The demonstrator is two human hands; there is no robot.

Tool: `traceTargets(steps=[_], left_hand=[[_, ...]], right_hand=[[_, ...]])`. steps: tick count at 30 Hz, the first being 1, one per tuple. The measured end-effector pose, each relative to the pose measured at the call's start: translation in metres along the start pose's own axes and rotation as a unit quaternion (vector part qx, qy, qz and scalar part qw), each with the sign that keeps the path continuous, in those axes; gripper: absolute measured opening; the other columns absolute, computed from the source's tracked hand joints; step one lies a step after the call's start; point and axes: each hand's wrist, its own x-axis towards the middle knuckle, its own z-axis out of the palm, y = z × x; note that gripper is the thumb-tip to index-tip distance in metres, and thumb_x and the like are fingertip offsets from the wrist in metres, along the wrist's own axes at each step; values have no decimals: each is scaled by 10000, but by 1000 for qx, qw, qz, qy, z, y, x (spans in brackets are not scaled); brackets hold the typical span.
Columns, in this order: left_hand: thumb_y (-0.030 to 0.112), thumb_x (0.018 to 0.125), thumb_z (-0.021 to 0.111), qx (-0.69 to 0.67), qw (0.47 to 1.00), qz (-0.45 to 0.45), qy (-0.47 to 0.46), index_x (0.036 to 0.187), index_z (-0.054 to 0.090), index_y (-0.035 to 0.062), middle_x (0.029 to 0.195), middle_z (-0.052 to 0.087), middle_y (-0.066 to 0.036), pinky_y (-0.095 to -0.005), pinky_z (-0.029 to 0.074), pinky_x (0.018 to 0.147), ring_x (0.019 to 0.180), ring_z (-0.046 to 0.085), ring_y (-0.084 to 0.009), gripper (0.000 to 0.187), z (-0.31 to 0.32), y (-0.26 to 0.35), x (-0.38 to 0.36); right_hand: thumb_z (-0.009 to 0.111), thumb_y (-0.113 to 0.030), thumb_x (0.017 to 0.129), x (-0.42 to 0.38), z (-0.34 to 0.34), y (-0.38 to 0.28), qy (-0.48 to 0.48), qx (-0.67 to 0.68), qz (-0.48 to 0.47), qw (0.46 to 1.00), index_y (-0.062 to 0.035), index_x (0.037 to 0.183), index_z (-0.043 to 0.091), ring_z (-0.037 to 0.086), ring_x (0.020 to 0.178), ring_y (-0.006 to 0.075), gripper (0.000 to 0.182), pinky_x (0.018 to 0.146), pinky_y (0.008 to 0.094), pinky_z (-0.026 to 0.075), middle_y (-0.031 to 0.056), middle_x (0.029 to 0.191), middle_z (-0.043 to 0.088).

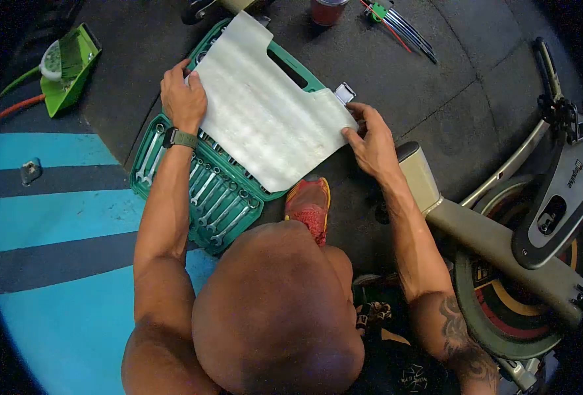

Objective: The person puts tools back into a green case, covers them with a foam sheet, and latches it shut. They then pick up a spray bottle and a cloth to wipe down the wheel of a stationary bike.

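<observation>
A white foam sheet [265, 105] covers one half of an open green tool case [296, 66]. My left hand [185, 99], with a watch on its wrist, grips the sheet's left edge, its fingertips partly hidden. On the opposite side my right hand [371, 139] has the sheet's right corner between thumb and fingers, close to a case latch [344, 93]. Several combination wrenches [215, 201] lie in slots in the uncovered half of the case. A few sockets show along the sheet's edge; most of what lies under it is hidden.
An exercise bike [502, 243] stands at the right. A green dustpan [74, 72] with a brush lies at the upper left. A dark red cup [329, 11] and a bundle of cable ties [403, 29] are at the top. A red shoe [309, 204] is near the case.
</observation>
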Motion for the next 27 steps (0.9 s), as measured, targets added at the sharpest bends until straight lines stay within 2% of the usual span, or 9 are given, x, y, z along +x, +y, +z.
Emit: traceTargets(steps=[5, 6, 8, 10, 12, 15, 19, 22, 27], left_hand=[[253, 890, 670, 31, 986, 134, 99, 1374, 605, 143, 1414, 571, -169, -575, 317, 1105, 1317, 476, -392, 501, 7, 26, -20], [352, 887, 700, 4, 977, 195, 92, 1431, 564, 144, 1487, 511, -188, -570, 281, 1140, 1378, 418, -428, 598, 10, 37, -29], [663, 864, 654, 29, 984, 175, -18, 1553, 443, 180, 1626, 321, -232, -662, 187, 1172, 1507, 231, -471, 868, 9, 70, -49], [782, 854, 563, 73, 982, 154, -86, 1604, 357, 189, 1664, 232, -245, -724, 125, 1165, 1536, 149, -482, 978, 27, 79, -61], [733, 914, 518, 83, 982, 149, -80, 1614, 315, 134, 1658, 223, -269, -731, 98, 1169, 1535, 141, -495, 943, 39, 81, -62], [702, 950, 485, 74, 985, 135, -78, 1617, 294, 114, 1657, 215, -279, -717, 87, 1180, 1534, 144, -495, 910, 45, 82, -59], [687, 966, 470, 79, 986, 127, -77, 1619, 284, 109, 1657, 210, -283, -707, 87, 1186, 1537, 143, -487, 892, 45, 80, -52], [684, 967, 472, 86, 984, 134, -73, 1619, 283, 104, 1657, 207, -286, -710, 86, 1184, 1538, 139, -489, 893, 45, 76, -45], [728, 924, 506, 87, 985, 139, -63, 1621, 280, 117, 1657, 195, -295, -757, 81, 1148, 1515, 138, -541, 954, 48, 79, -48]], right_hand=[[698, -82, 896, 3, 5, 0, 3, 0, -27, 1000, -38, 1337, 608, 630, 942, 295, 452, 856, 388, 514, 162, 1122, 644], [698, -79, 894, 3, 4, -7, -5, 9, -14, 1000, -43, 1336, 610, 634, 966, 322, 452, 868, 403, 513, 177, 1125, 641], [687, -78, 897, 2, 7, -13, -12, 24, -5, 1000, -51, 1337, 615, 628, 935, 342, 447, 844, 411, 511, 182, 1106, 637], [663, -76, 906, 5, 12, -5, 8, 17, -26, 999, -49, 1342, 605, 638, 961, 345, 441, 856, 414, 514, 199, 1159, 644], [649, -69, 912, 6, 9, -15, -19, 26, 39, 999, -43, 1357, 584, 642, 1073, 384, 450, 931, 424, 509, 227, 1223, 644], [648, -57, 927, 7, 17, -4, 16, -4, -48, 999, -31, 1375, 578, 655, 1060, 292, 454, 924, 369, 504, 204, 1243, 663], [654, -80, 925, 12, 19, -6, 7, 2, -42, 999, -45, 1373, 570, 632, 1149, 413, 457, 992, 458, 493, 244, 1274, 636], [667, -93, 923, 17, 20, -7, -16, -6, -12, 1000, -53, 1376, 568, 636, 1147, 420, 466, 992, 463, 497, 245, 1283, 641], [702, -112, 920, 11, 10, -9, 14, -9, -28, 999, -39, 1370, 583, 665, 1014, 296, 471, 897, 385, 515, 198, 1198, 687]])
